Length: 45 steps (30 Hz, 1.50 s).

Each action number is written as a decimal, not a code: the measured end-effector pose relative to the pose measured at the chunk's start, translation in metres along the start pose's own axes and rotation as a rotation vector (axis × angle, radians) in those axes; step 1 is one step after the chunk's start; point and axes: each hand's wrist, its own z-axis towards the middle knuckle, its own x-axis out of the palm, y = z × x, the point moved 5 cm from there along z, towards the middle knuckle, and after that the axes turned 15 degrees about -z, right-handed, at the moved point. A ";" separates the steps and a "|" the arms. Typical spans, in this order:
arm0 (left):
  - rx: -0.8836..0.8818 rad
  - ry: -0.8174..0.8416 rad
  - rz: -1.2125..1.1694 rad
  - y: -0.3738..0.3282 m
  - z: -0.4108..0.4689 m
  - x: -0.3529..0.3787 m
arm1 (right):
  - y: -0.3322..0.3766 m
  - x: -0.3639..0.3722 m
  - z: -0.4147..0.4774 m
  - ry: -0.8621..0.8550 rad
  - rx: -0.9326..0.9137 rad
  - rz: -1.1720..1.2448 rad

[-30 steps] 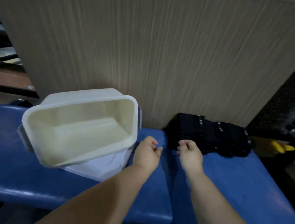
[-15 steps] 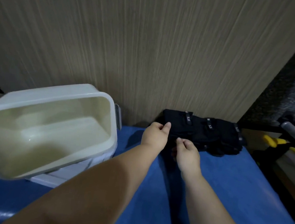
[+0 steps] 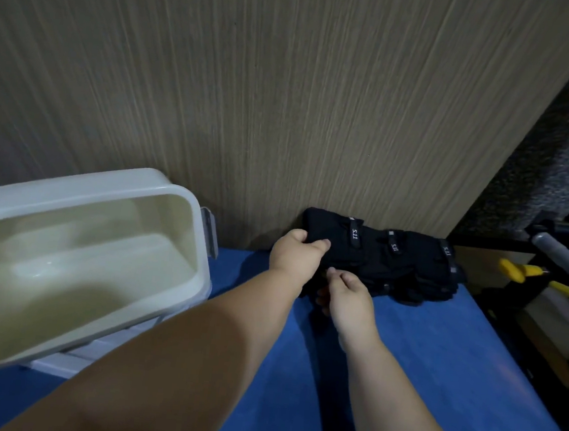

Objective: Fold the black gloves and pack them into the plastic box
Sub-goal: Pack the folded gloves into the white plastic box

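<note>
Lower left of the frame, the plastic box (image 3: 188,195) is sitting open and empty. In the middle, my left hand (image 3: 295,254) is curling round the left end of the black gloves (image 3: 392,259), which are lying stacked against the wood panel (image 3: 321,98), well apart from the box. Just right of that, my right hand (image 3: 348,298) is curling at the stack's near edge and I honestly can't tell if it's got cloth, so I'm thinking peel off only the top glove and flatten it on the blue mat (image 3: 436,349) before folding.

Single head view, looking forward-down, close over blue table (image 3: 436,349).
</note>
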 end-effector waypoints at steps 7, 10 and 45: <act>0.066 0.059 -0.278 -0.023 -0.012 -0.007 | 0.017 -0.010 -0.014 0.008 -0.015 0.186; 0.078 0.080 -0.383 -0.035 -0.020 -0.021 | 0.027 -0.010 -0.019 0.070 -0.014 0.273; -0.130 -0.382 0.155 0.023 -0.054 -0.292 | 0.069 0.187 -0.081 0.277 -0.062 -0.088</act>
